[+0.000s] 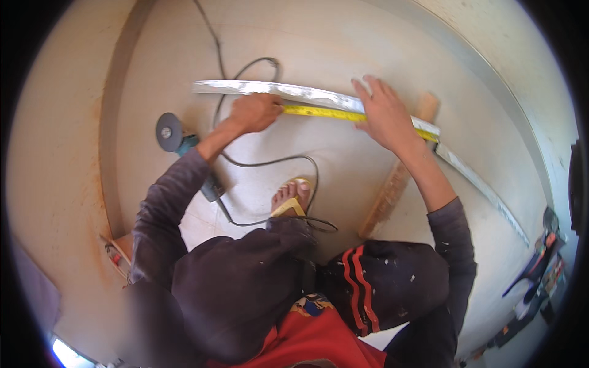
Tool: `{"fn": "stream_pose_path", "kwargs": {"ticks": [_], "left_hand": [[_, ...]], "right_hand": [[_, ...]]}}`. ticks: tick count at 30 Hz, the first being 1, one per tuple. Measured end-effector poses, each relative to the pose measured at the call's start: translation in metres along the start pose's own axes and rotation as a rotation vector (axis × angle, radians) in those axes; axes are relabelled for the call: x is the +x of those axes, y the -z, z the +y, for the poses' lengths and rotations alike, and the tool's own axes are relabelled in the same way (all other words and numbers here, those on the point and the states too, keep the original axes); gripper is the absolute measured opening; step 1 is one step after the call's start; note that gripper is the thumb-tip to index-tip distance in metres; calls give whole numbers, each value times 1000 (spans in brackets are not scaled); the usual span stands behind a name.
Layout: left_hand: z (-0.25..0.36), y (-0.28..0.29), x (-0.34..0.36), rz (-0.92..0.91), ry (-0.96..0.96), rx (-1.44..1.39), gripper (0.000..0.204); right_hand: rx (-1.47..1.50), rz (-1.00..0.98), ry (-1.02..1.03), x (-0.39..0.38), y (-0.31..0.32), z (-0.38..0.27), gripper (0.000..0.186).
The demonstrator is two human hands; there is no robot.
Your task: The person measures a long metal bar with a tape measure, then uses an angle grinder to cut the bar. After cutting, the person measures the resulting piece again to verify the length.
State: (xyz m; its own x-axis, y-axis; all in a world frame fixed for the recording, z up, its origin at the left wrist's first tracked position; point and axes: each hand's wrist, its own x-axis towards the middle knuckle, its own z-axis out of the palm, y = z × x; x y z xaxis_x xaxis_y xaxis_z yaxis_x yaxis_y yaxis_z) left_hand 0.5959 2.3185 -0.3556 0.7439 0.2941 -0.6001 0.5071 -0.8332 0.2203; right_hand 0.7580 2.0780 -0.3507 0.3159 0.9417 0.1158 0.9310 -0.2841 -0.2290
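Observation:
A long silvery metal bar lies across the floor ahead of me, its right part over a wooden plank. Along its near side stretches the yellow blade of a tape measure, reaching toward the bar's right end. My left hand is closed around the left end of the visible blade; whether the tape's case is inside the fist is hidden. Slightly blurred, my right hand has its fingers spread over the bar and blade, covering part of both.
To the left, an angle grinder with a dark disc lies partly behind my left forearm. Its black cord loops around my sandalled foot. The wooden plank slants between my arms. Another metal strip and assorted tools lie right.

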Motion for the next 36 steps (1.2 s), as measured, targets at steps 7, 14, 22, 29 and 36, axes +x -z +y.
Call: {"fn": "stream_pose_path", "kwargs": {"ticks": [7, 14, 22, 29, 36], "left_hand": [[2, -1, -1, 16, 86, -31, 35], [-10, -12, -8, 80, 133, -27, 36], [13, -8, 2, 73, -21, -25, 33], [34, -4, 14, 11, -3, -46, 35], [79, -26, 20, -28, -70, -48, 36]], "right_hand": [[-194, -306, 74, 5, -38, -3, 46], [-342, -254, 8, -37, -31, 22, 47], [-284, -68, 22, -51, -31, 23, 44], [-289, -125, -27, -58, -28, 35, 42], [-326, -147, -135, -108, -15, 54, 47]]}}
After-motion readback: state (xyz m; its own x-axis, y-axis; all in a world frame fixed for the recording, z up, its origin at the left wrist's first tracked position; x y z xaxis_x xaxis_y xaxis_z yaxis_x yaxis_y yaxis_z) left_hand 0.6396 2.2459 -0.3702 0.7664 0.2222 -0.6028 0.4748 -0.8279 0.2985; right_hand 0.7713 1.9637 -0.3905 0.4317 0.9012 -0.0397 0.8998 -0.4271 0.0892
